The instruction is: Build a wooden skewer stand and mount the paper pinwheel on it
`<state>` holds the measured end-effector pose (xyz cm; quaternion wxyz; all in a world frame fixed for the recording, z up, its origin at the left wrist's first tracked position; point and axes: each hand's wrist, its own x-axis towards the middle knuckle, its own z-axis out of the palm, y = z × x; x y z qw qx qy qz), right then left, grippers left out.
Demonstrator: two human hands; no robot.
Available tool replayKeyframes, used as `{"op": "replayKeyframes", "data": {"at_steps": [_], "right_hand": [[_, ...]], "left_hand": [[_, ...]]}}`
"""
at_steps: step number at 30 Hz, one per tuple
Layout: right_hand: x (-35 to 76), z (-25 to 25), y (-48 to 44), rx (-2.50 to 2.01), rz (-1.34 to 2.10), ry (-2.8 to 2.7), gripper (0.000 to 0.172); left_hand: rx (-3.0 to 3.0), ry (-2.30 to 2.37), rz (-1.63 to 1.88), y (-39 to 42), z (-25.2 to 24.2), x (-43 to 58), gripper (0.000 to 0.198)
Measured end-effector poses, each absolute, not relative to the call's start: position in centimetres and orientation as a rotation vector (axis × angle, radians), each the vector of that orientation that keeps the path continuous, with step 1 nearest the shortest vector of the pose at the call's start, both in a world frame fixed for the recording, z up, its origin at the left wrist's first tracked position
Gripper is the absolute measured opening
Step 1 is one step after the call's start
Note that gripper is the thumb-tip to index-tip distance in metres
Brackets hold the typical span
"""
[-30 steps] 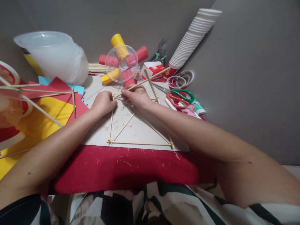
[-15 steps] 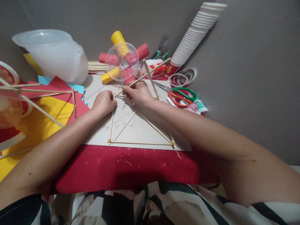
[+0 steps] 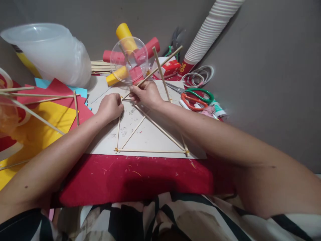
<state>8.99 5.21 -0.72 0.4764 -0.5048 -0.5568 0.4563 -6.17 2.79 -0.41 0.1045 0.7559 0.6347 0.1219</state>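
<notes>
A frame of thin wooden sticks (image 3: 152,151) lies on a white board (image 3: 163,130), its corners bound with what look like yellowish rubber bands. At its far left corner, my left hand (image 3: 110,106) is closed with curled fingers around the joint. My right hand (image 3: 147,95) pinches a slanted wooden stick (image 3: 168,60) near its lower end. This stick leans up to the right, and its low end meets the corner by my left fingers. Another stick (image 3: 160,73) rises from the far right corner and crosses it. My fingers hide part of the joint.
Behind stand a clear plastic lid with red and yellow paper tubes (image 3: 129,57) and stacked plastic tubs (image 3: 55,53). Scissors (image 3: 195,97), wire coils (image 3: 198,77) and a leaning paper-cup stack (image 3: 210,33) are at right. Coloured paper (image 3: 50,117) and another stick frame (image 3: 45,97) lie left.
The view has shifted slightly, so the back objects sit higher in the picture. Both hands stay at the same corner, with the right still pinching the slanted stick.
</notes>
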Motion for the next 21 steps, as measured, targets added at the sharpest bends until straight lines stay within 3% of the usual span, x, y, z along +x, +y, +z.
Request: {"op": "replayKeyframes", "data": {"at_steps": [12, 21], "right_hand": [[9.0, -1.4, 5.5, -1.267, 1.066, -1.466, 0.029], [9.1, -0.7, 4.9, -1.29, 1.103, -1.52, 0.012]], "left_hand": [[2.281, 1.851, 0.361, 2.5, -0.4, -6.6, 0.019], [2.14, 1.895, 0.371, 1.9, 0.9, -7.1, 0.025]]}}
